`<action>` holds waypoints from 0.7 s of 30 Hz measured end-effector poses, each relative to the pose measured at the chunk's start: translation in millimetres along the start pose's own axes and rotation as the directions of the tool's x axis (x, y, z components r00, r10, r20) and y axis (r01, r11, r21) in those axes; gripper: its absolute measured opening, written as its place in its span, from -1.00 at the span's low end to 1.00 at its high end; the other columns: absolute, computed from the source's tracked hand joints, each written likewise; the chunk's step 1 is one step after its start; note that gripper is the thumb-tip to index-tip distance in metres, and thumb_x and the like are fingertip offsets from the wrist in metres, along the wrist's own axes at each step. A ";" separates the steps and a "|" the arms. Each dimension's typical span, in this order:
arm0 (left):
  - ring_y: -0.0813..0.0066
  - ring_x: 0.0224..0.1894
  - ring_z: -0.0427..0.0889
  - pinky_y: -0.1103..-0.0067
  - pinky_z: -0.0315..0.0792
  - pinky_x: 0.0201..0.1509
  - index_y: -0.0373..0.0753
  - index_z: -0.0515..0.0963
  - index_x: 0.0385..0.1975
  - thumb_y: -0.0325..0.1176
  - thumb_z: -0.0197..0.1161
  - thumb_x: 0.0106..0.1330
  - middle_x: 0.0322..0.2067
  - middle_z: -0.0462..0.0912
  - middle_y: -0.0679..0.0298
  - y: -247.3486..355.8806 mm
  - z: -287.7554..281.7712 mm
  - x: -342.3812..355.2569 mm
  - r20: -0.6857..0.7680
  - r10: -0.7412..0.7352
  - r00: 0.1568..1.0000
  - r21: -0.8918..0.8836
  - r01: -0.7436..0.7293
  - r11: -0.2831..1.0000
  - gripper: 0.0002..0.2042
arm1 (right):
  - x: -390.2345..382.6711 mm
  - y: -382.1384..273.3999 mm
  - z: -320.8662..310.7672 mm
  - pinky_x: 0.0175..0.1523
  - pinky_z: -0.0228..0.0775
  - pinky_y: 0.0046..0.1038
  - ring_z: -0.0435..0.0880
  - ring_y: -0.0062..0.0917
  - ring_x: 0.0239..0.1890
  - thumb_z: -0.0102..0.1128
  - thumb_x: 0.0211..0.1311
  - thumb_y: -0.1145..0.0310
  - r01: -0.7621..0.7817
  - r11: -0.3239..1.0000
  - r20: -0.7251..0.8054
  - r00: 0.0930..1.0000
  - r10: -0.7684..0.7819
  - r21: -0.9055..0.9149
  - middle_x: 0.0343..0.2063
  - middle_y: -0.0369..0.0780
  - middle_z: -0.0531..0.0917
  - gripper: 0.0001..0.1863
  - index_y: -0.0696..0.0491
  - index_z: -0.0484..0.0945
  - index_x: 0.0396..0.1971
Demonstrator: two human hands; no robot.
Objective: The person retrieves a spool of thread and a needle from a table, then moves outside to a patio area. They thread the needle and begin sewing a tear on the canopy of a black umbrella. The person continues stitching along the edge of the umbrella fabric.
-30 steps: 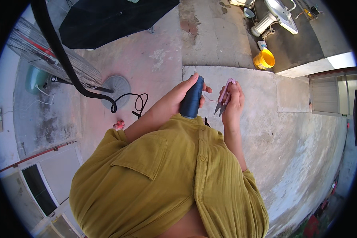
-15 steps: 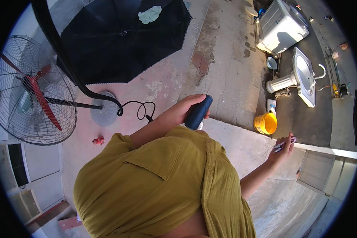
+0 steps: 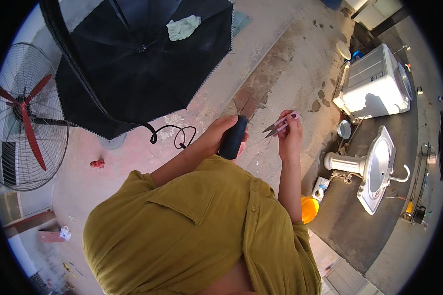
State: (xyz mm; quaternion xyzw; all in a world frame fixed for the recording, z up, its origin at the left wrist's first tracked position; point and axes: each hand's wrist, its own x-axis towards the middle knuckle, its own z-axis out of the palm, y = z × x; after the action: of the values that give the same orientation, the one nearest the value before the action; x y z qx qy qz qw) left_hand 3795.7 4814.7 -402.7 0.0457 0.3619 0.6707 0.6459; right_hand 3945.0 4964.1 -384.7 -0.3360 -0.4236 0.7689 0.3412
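Observation:
A dark spool of thread (image 3: pixel 233 138) is gripped in my left hand (image 3: pixel 220 132), tilted, in front of my chest. To its right, my right hand (image 3: pixel 291 137) is raised and closed around small pink-handled thread snips (image 3: pixel 279 125). The two pointed blades stand apart and point left toward the spool without touching it. Something pink shows just behind the lower part of the spool, too covered to make out.
An open black umbrella (image 3: pixel 133 64) lies ahead on the left, with a pale cloth (image 3: pixel 183 28) on it. A caged fan (image 3: pixel 27 115) stands at far left. On the right are a pedestal sink (image 3: pixel 376 169), a white washing machine (image 3: pixel 371 83) and a yellow bucket (image 3: pixel 309 210).
My right hand has come in from the far right toward the spool, bringing the snips. The left hand keeps its hold on the spool. The whole view has turned.

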 end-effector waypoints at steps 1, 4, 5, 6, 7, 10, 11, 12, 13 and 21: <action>0.39 -0.32 0.59 0.54 0.50 -0.20 -0.33 0.39 -0.13 -0.16 0.07 0.33 -0.33 0.56 0.13 4.8 -4.7 27.3 0.012 0.028 1.000 0.001 -0.028 1.000 -0.67 | 36.1 6.3 -12.5 -0.48 0.22 -0.63 0.27 -0.75 -0.64 0.00 0.29 0.30 -0.006 1.000 0.005 1.000 0.006 0.030 -0.66 -0.40 0.36 -0.86 0.05 0.44 -0.34; 0.38 -0.22 0.56 0.51 0.46 -0.06 -0.35 0.38 -0.10 -0.27 0.06 0.34 -0.30 0.55 0.14 16.4 -2.3 111.1 -0.017 0.183 0.983 0.050 -0.182 0.982 -0.72 | 146.0 1.0 -41.1 -0.50 0.25 -0.58 0.23 -0.73 -0.69 0.04 0.27 0.34 -0.008 0.997 0.050 0.999 0.012 -0.078 -0.69 -0.40 0.33 -0.88 0.06 0.42 -0.31; 0.39 -0.21 0.56 0.52 0.46 -0.06 -0.35 0.37 -0.07 -0.29 0.07 0.34 -0.29 0.55 0.15 25.6 4.4 140.9 -0.022 0.222 0.975 0.084 -0.219 0.972 -0.71 | 184.0 -8.8 -54.4 -0.51 0.24 -0.58 0.21 -0.74 -0.70 0.04 0.27 0.35 0.000 0.991 0.091 0.996 0.012 -0.131 -0.70 -0.40 0.33 -0.89 0.07 0.42 -0.32; 0.40 -0.20 0.56 0.53 0.45 -0.05 -0.35 0.37 -0.05 -0.31 0.07 0.33 -0.28 0.56 0.15 32.8 6.2 169.0 -0.038 0.250 0.967 0.117 -0.245 0.963 -0.71 | 217.8 -11.6 -69.0 -0.52 0.22 -0.58 0.19 -0.74 -0.71 0.05 0.26 0.36 -0.004 0.983 0.125 0.992 0.027 -0.181 -0.71 -0.40 0.32 -0.90 0.07 0.43 -0.33; 0.42 -0.19 0.56 0.54 0.45 -0.04 -0.35 0.36 -0.02 -0.32 0.08 0.33 -0.27 0.56 0.16 45.2 10.4 190.3 -0.066 0.279 0.958 0.150 -0.267 0.952 -0.70 | 243.0 -10.9 -71.3 -0.53 0.18 -0.60 0.15 -0.74 -0.74 0.07 0.25 0.38 -0.020 0.973 0.114 0.992 0.048 -0.231 -0.74 -0.42 0.28 -0.91 0.09 0.44 -0.36; 0.50 -0.18 0.55 0.58 0.42 -0.04 -0.35 0.35 0.04 -0.36 0.13 0.30 -0.22 0.56 0.21 81.5 29.2 250.2 -0.057 0.418 0.907 0.234 -0.395 0.889 -0.65 | 332.3 -19.7 -76.0 -0.54 0.13 -0.63 0.16 -0.77 -0.71 0.06 0.26 0.37 -0.095 0.974 0.117 0.986 0.121 -0.204 -0.74 -0.46 0.25 -0.91 0.07 0.47 -0.36; 0.60 -0.20 0.52 0.63 0.39 -0.06 -0.34 0.37 0.05 -0.38 0.16 0.28 -0.21 0.57 0.28 86.9 29.3 265.7 -0.067 0.471 0.879 0.356 -0.420 0.835 -0.63 | 356.8 -16.0 -76.0 -0.53 0.15 -0.65 0.17 -0.78 -0.71 0.04 0.27 0.35 -0.159 0.968 0.143 0.972 0.188 -0.194 -0.74 -0.47 0.25 -0.88 0.08 0.48 -0.33; 0.67 -0.25 0.49 0.67 0.39 -0.13 -0.32 0.40 0.03 -0.42 0.20 0.24 -0.23 0.56 0.35 96.5 36.3 287.3 -0.071 0.511 0.857 0.467 -0.424 0.776 -0.64 | 386.3 -14.3 -72.3 -0.53 0.16 -0.65 0.17 -0.78 -0.71 0.03 0.27 0.35 -0.209 0.961 0.157 0.959 0.238 -0.181 -0.73 -0.47 0.25 -0.88 0.08 0.47 -0.32; 0.69 -0.29 0.48 0.68 0.39 -0.16 -0.32 0.41 0.02 -0.44 0.22 0.21 -0.24 0.56 0.35 104.9 36.5 307.0 -0.092 0.543 0.835 0.520 -0.425 0.741 -0.63 | 420.7 -12.2 -67.5 -0.52 0.17 -0.66 0.17 -0.78 -0.71 0.02 0.27 0.35 -0.241 0.949 0.176 0.944 0.278 -0.204 -0.73 -0.47 0.25 -0.88 0.08 0.47 -0.32; 0.70 -0.30 0.48 0.70 0.40 -0.19 -0.31 0.42 -0.01 -0.50 0.25 0.17 -0.23 0.53 0.34 142.4 -7.4 456.2 -0.310 0.801 0.513 0.672 -0.478 0.566 -0.64 | 693.8 69.9 4.5 -0.56 0.26 -0.57 0.25 -0.73 -0.71 0.07 0.23 0.35 -0.299 0.843 0.338 0.816 0.468 -0.446 -0.71 -0.45 0.31 -0.93 0.01 0.45 -0.37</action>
State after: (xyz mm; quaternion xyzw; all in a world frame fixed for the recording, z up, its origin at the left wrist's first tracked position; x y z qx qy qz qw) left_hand 3599.4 5235.6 -515.8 0.1397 0.6573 0.7245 0.1536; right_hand 3549.0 5495.1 -602.3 -0.2942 -0.5488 0.7825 0.0024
